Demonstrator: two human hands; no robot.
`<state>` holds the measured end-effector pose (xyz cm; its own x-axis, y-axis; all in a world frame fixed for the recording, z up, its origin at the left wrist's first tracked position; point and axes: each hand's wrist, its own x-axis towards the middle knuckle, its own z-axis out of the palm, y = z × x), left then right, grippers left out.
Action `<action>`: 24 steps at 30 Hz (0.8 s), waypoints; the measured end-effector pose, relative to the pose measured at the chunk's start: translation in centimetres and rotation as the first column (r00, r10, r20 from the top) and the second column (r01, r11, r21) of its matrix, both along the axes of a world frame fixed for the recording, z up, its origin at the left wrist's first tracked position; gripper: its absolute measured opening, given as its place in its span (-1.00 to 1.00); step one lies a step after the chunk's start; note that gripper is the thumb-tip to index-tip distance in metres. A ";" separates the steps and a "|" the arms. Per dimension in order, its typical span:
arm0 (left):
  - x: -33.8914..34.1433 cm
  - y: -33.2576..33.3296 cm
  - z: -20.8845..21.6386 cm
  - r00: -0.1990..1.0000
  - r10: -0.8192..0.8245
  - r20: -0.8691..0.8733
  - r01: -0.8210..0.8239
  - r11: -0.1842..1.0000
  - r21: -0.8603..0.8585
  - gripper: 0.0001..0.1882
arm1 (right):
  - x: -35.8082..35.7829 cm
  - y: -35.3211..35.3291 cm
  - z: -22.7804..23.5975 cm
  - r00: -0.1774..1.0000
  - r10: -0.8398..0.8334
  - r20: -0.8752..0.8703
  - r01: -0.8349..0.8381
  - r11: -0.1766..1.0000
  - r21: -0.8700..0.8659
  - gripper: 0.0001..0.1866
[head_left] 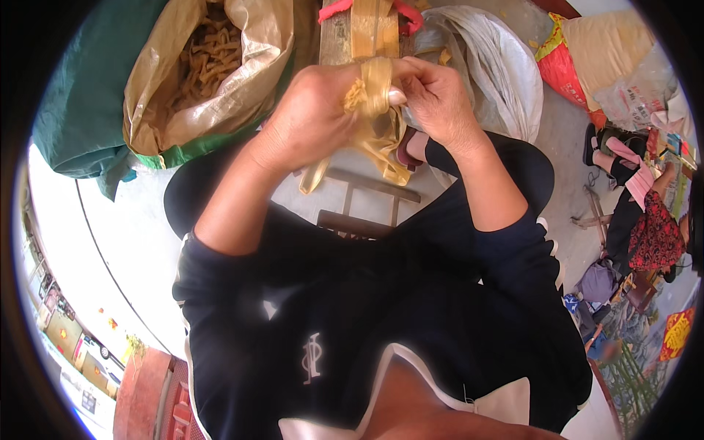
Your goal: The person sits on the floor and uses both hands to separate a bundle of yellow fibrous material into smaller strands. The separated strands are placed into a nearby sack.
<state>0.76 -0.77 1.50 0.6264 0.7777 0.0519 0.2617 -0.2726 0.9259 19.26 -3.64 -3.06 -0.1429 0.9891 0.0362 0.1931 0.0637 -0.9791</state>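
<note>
Both my hands are raised close together in front of my knees, working a flat yellow, slightly translucent strip that looks like bean curd skin. My left hand is closed on it, with a crumpled end bunched beside the fingers. The strip wraps over the fingertips between the hands. At its other side my right hand pinches it, thumb and fingers together. Loose tails of the same material dangle below. Just beyond the hands, more flat strips lie along a wooden board.
Left of the board stands an open tan woven bag holding many short knotted pieces, beside green cloth. To the right is a white sack. A low frame sits between my legs. Another person is at the far right.
</note>
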 end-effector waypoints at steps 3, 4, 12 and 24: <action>-0.1 0.8 -2.5 0.995 0.019 -0.097 0.034 0.855 0.518 -0.63 | -0.1 -0.3 0.0 0.818 -0.026 -0.575 -0.312 0.819 -0.482 -0.88; -0.2 0.9 -2.5 0.993 0.031 -0.117 0.041 0.822 0.567 -0.62 | 0.0 -0.3 -0.1 0.669 -0.084 -0.738 -0.447 0.749 -0.490 -0.88; 0.2 0.6 -3.7 0.972 0.227 0.056 -0.213 0.761 0.613 -0.62 | -1.0 -0.3 0.8 0.682 -0.294 -0.669 -0.067 0.887 -0.457 -0.81; -0.5 -0.1 -2.9 0.999 0.034 -0.020 -0.025 0.945 0.326 -0.78 | -0.6 -0.9 0.1 0.974 0.046 0.222 -0.014 0.990 -0.142 -0.66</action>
